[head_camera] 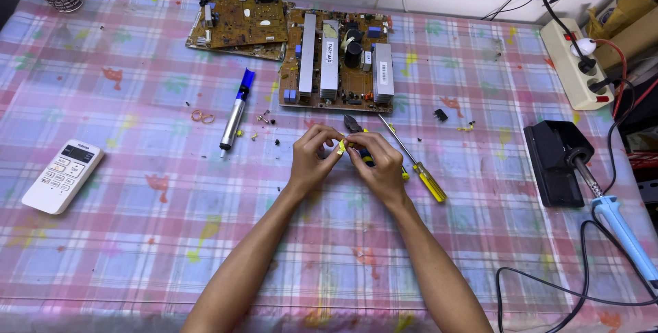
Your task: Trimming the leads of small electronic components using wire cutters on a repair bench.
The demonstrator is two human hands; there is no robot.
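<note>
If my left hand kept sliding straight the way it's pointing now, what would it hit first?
The left hand points up and slightly right, so beyond the small yellow piece it pinches, it would probably meet the large circuit board first; depth is hard to judge.

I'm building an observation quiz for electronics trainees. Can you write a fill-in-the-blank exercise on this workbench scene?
1. The left hand and right hand pinch a small ____ part between their fingers.
2. The white remote control lies on the ____ side of the table.
3. The screwdriver by the right hand has a ____ handle.
4. The soldering iron has a light ____ handle.

Missing words: yellow; left; yellow; blue
</note>
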